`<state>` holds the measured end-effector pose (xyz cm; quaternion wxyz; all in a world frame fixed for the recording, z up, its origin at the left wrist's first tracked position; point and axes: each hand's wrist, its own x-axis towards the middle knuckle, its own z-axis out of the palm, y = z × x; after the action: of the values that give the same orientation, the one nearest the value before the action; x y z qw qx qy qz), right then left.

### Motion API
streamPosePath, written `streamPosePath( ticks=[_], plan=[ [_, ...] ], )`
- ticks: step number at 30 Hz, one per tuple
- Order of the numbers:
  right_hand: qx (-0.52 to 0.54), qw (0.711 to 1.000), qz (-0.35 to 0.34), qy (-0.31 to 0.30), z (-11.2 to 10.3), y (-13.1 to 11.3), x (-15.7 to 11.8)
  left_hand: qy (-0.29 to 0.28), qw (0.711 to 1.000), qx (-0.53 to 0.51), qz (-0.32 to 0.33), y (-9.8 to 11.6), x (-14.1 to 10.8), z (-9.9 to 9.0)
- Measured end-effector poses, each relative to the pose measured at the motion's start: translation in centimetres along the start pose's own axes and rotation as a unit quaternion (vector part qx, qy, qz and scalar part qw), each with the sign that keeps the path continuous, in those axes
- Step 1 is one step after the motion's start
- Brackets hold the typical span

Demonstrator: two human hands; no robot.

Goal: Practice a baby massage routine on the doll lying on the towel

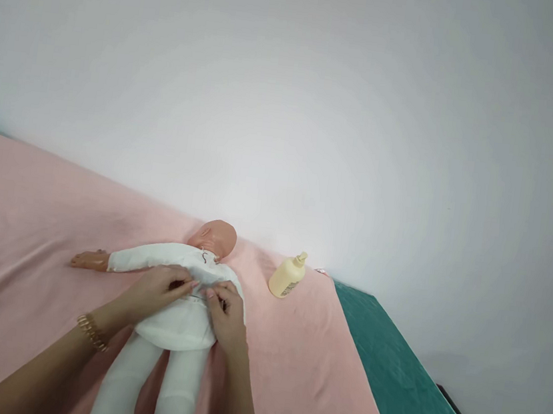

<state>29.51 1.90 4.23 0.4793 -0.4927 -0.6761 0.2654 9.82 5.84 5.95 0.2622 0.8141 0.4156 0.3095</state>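
Doll (pixel 218 237), white top (pixel 176 326) in left grip (pixel 161 290), right grip (pixel 229 315)

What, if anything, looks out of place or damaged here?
A dark curl, perhaps loose thread, shows near the neck of the doll, odd against its plain white clothing. Otherwise nothing stands out: the bottle is standing, with no spill visible.

Count by eye. My hands: 2, left hand (pixel 160 292) and right hand (pixel 230 317). Bracelet (pixel 92 332): 1, lower left. Doll (pixel 177 384): 1, lower centre. White top (pixel 175 327): 1. Pump bottle (pixel 286 278): 1, right of centre. Pink cloth (pixel 307 365): 1, across the lower frame.
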Motion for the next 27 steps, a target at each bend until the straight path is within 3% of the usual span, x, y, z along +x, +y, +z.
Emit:
streamPosePath(
  ticks=[3,6,11,17,22,27],
  plan=[
    [0.013,0.996,-0.046,0.079,0.5,0.0,0.5,0.079,0.995,-0.023,0.061,-0.1,0.2,0.2],
    [-0.01,0.995,-0.057,0.079,1.2,0.3,0.8,0.118,0.99,-0.016,0.074,-1.2,0.6,0.8],
    [-0.074,0.995,-0.044,0.055,1.7,0.6,0.9,0.109,0.992,-0.007,0.065,-2.9,1.2,1.8],
    [-0.158,0.987,-0.005,0.029,2.1,0.2,2.0,0.077,0.995,0.012,0.067,-3.1,1.6,1.9],
    [-0.171,0.982,0.033,0.075,2.9,0.7,2.5,0.083,0.994,0.016,0.073,-3.5,1.6,2.0],
    [-0.093,0.985,-0.049,0.135,3.1,1.3,1.6,0.149,0.984,-0.002,0.102,-4.0,1.5,2.5]
  ],
)
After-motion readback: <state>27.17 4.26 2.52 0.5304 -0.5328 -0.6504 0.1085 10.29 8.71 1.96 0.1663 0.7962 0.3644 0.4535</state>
